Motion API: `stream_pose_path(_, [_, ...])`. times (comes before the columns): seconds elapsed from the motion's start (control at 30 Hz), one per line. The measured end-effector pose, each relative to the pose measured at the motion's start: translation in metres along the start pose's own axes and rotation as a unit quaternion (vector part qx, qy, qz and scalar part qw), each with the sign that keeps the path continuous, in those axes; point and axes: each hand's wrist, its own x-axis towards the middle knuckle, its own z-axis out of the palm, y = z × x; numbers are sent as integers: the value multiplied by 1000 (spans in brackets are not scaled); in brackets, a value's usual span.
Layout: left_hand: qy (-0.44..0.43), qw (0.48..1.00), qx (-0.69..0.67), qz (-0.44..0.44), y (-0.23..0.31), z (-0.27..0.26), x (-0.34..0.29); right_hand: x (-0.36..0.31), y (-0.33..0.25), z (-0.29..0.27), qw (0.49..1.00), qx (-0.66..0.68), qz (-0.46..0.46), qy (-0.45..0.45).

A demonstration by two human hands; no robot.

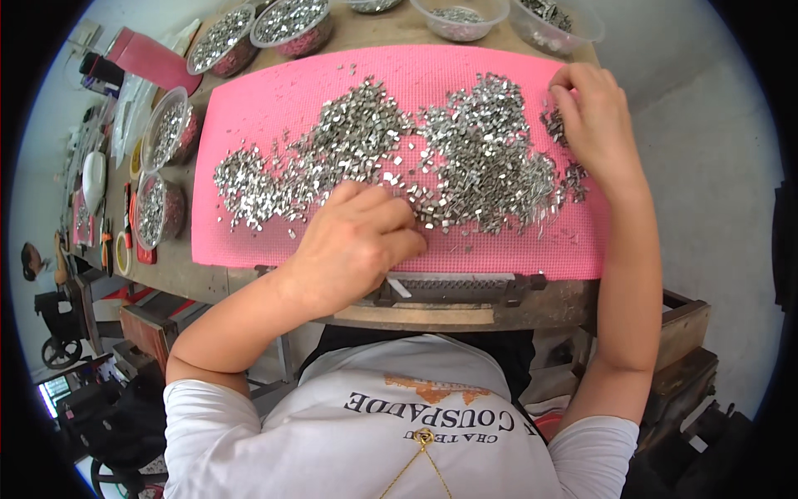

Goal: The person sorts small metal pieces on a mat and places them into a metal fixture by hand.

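Small, flat, silvery metal pieces lie in two broad heaps on a pink textured mat: a left heap and a right heap. My left hand rests at the near side between them, its fingers curled down at the loose pieces; whatever its fingertips hold is hidden. Over by the mat's far right edge, my right hand has thumb and fingers drawn together above a smaller, darker cluster of pieces. Anything in that pinch is too small to make out.
Clear plastic bowls of similar pieces line the back, such as a bowl at the far left and a paler bowl further right. More tubs stand left of the mat, beside hand tools and tape rolls. A dark metal rail runs along the table's front edge.
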Motion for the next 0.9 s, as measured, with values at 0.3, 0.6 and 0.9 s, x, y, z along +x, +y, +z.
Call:
stream_pose_path(0.3, [82,979,-79,-167,8,11,-17,-82,-87,-62,959,262,84,-72])
stream_pose_path(0.6, [44,989,-56,-130,20,9,-6,-164,-122,-44,969,235,78,11])
stream_pose_path(0.9, [63,991,-93,-79,44,21,2,-169,-125,-36,987,155,18,25])
